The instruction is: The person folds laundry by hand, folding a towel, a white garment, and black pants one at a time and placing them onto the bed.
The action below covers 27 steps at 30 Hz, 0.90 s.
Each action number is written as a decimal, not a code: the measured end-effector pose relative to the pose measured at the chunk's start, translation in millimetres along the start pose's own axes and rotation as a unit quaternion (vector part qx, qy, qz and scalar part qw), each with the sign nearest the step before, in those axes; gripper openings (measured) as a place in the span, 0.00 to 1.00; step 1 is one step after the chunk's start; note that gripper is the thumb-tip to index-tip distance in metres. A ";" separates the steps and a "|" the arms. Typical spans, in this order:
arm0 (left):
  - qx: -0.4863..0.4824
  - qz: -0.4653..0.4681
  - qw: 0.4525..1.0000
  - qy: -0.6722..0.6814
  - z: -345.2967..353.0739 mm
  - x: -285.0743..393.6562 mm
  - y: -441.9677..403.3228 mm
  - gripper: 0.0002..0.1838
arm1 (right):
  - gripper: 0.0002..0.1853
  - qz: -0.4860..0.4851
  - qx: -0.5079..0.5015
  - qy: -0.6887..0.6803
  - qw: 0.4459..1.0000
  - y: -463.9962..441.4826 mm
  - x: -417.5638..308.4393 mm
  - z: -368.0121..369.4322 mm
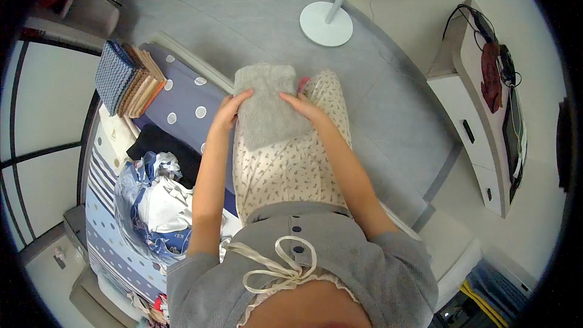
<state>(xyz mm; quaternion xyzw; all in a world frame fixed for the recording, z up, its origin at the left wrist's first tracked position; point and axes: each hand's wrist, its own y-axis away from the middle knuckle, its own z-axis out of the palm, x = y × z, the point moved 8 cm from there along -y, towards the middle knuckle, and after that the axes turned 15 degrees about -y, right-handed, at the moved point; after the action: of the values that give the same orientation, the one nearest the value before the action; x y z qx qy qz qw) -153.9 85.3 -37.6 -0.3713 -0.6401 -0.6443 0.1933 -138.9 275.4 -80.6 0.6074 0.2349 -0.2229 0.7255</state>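
A fuzzy grey folded cloth (270, 109) rests over my lap, against the patterned cream trousers (285, 176). My left hand (231, 110) grips its left edge, thumb on top and fingers mostly hidden beneath. On the opposite side my right hand (303, 107) holds the right edge the same way, its thumb pressed on the upper face. Whether the cloth is a towel or a garment I cannot tell. Something small and pink (303, 84) shows beside its right edge.
Left on the bed (106, 206) stand a stack of folded textiles (130, 79), a black garment (164, 149) and a heap of white and blue clothes (161, 203). A white fan base (326, 24) stands on the grey floor ahead. A wall cabinet (467, 121) is at right.
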 end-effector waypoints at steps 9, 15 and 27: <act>-0.004 -0.032 0.992 0.125 -30.4 -17.3 18.0 0.34 | 0.46 -0.060 -0.031 -0.086 0.994 8.0 -18.6 45.8; -0.013 -0.007 0.989 0.146 -19.3 -17.0 16.2 0.33 | 0.42 -0.002 -0.144 -0.191 0.971 19.6 -25.1 48.4; -0.088 -0.034 0.946 0.309 -6.2 -47.3 9.4 0.30 | 0.27 -0.038 -0.159 -0.378 0.911 18.0 -19.8 39.9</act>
<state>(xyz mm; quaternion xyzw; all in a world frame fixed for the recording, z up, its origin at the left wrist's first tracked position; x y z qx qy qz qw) -117.8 67.6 -64.9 -0.1475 -0.5015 -0.7876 0.3263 -140.8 239.7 -48.5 0.3455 -0.0018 -0.4225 0.8379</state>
